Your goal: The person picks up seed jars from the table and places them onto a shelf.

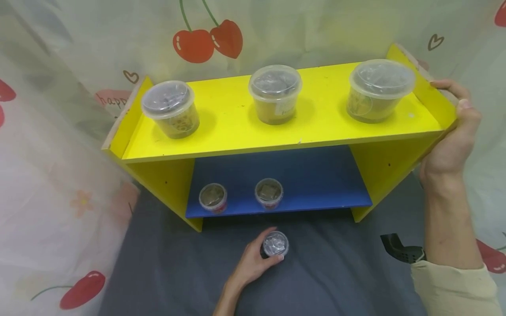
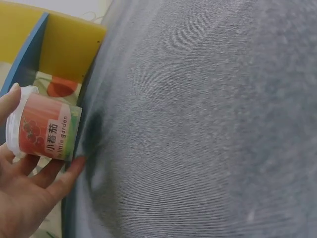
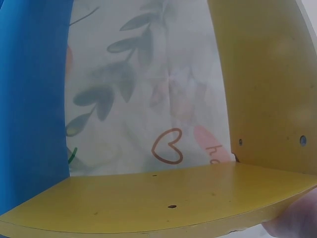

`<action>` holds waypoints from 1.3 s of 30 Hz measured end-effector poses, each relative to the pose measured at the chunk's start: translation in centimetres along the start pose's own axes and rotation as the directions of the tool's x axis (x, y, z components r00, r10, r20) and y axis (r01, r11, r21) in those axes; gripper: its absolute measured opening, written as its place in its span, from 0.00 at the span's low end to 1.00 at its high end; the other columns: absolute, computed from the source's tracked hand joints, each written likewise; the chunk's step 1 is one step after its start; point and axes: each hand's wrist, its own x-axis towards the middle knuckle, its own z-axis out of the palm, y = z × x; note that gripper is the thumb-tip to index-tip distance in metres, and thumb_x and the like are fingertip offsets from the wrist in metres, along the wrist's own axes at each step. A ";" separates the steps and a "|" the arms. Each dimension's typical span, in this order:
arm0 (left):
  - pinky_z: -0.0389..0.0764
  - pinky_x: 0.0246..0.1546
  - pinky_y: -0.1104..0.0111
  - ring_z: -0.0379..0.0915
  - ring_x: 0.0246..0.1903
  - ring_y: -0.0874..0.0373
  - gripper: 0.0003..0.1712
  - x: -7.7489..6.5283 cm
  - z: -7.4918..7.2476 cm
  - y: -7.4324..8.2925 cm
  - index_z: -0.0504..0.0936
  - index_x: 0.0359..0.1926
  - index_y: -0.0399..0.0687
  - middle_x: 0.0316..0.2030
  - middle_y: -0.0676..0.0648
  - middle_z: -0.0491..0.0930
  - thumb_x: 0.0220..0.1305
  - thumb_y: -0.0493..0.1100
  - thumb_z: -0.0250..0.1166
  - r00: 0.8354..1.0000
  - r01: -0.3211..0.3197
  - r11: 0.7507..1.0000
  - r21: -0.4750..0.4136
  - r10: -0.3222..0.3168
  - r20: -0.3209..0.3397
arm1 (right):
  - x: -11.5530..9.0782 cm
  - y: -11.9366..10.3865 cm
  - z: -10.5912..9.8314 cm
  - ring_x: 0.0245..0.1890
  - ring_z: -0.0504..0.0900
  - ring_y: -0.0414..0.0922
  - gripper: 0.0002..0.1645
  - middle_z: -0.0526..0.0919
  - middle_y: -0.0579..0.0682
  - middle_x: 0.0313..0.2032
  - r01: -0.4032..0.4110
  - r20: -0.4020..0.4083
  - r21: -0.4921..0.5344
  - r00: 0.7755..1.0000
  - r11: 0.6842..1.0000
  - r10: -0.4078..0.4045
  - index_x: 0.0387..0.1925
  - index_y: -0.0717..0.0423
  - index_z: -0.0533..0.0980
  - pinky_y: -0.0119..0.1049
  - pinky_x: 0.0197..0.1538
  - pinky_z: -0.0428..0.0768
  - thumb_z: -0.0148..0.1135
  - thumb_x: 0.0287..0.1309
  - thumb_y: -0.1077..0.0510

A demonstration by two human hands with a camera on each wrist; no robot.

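My left hand (image 1: 252, 261) grips a small lidded plastic cup (image 1: 276, 244), thumb and fingers around its sides, over the grey cloth in front of the shelf. In the left wrist view the cup (image 2: 48, 128) shows a red label with tomatoes and the words "little garden". At the upper right, my right hand (image 1: 454, 136) holds the side panel of the yellow and blue shelf unit (image 1: 229, 101). Part of that hand (image 3: 297, 215) shows at the corner of the right wrist view. Two similar small cups stand on the blue lower shelf (image 1: 316, 175), one at left (image 1: 213, 196), one mid-shelf (image 1: 269, 192).
Three larger clear lidded tubs stand spaced along the yellow top: left (image 1: 178, 118), middle (image 1: 275, 98) and right (image 1: 373, 98). A curtain (image 1: 324, 30) with cherry prints hangs behind. Grey cloth (image 1: 316, 281) covers the surface below. A black strap-like piece (image 1: 401, 250) is by the right forearm.
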 end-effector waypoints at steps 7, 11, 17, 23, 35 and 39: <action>0.74 0.59 0.62 0.74 0.57 0.57 0.45 0.2 -0.1 0.9 0.69 0.70 0.55 0.59 0.53 0.78 0.52 0.47 0.78 1.000 -0.017 0.998 -0.054 0.016 -0.010 | -0.1 -0.1 0.1 0.20 0.76 0.43 0.28 0.75 0.52 0.25 0.003 0.009 0.008 1.000 1.000 -0.003 0.59 0.60 0.71 0.28 0.24 0.77 0.32 0.72 0.52; 0.74 0.58 0.62 0.75 0.57 0.58 0.45 0.5 0.3 1.4 0.71 0.68 0.58 0.58 0.55 0.78 0.49 0.48 0.80 0.998 -0.048 0.998 -0.032 0.047 -0.039 | -0.1 -0.2 0.2 0.20 0.75 0.43 0.28 0.75 0.52 0.25 0.004 0.005 0.014 1.000 1.000 -0.004 0.60 0.60 0.71 0.28 0.24 0.77 0.32 0.72 0.52; 0.73 0.59 0.57 0.74 0.56 0.59 0.45 0.8 0.9 2.3 0.74 0.66 0.59 0.56 0.58 0.78 0.45 0.48 0.82 0.993 -0.088 0.996 0.010 0.088 -0.073 | 0.0 -0.2 0.4 0.19 0.75 0.42 0.27 0.76 0.53 0.26 0.013 0.015 -0.013 1.000 1.000 -0.013 0.59 0.61 0.71 0.28 0.23 0.76 0.33 0.70 0.52; 0.73 0.60 0.58 0.75 0.57 0.58 0.43 1.3 1.3 3.5 0.75 0.65 0.62 0.57 0.57 0.79 0.46 0.51 0.81 0.992 -0.092 0.993 -0.075 0.084 -0.096 | 0.0 0.0 0.3 0.20 0.76 0.43 0.27 0.76 0.54 0.27 0.007 0.012 0.026 1.000 1.000 -0.007 0.58 0.62 0.72 0.29 0.24 0.77 0.33 0.70 0.53; 0.77 0.56 0.59 0.78 0.54 0.58 0.43 2.5 2.2 5.6 0.72 0.68 0.64 0.60 0.54 0.78 0.52 0.45 0.78 0.989 -0.129 0.972 -0.199 0.110 -0.104 | -0.2 0.0 0.0 0.22 0.76 0.43 0.27 0.76 0.54 0.28 0.009 -0.001 -0.003 1.000 1.000 -0.009 0.58 0.60 0.73 0.28 0.26 0.78 0.34 0.71 0.52; 0.76 0.57 0.58 0.77 0.55 0.57 0.43 2.8 2.4 6.3 0.71 0.69 0.63 0.61 0.53 0.78 0.53 0.44 0.77 0.991 -0.130 0.965 -0.230 0.116 -0.073 | -0.2 -0.1 0.1 0.22 0.76 0.43 0.27 0.76 0.53 0.27 0.010 0.003 -0.004 1.000 1.000 -0.010 0.59 0.60 0.72 0.28 0.26 0.78 0.33 0.71 0.52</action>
